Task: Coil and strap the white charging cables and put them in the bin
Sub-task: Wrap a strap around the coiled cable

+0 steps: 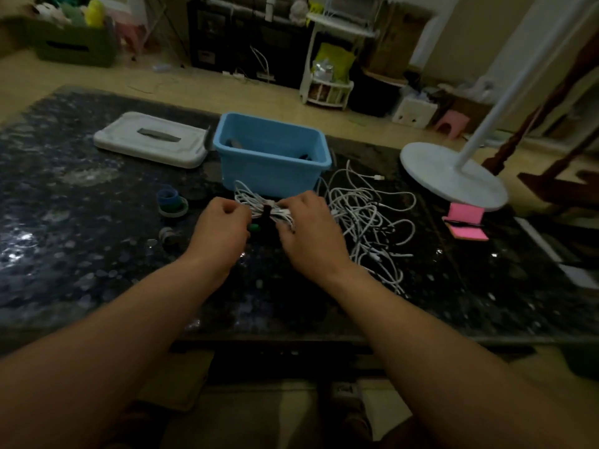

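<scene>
A coiled white charging cable (251,199) hangs between my hands just in front of the blue bin (272,157). A dark strap (267,212) wraps its middle. My left hand (220,226) holds the coil's left side with curled fingers. My right hand (308,228) grips the right side of the bundle. A loose tangle of white cables (366,218) lies on the dark table to the right of my right hand. The bin holds something dark that I cannot make out.
A white lid with a grey handle (152,139) lies left of the bin. Rolls of strap tape (171,202) and a small roll (168,236) sit left of my hands. A white lamp base (450,175) and a pink notepad (465,222) are at the right.
</scene>
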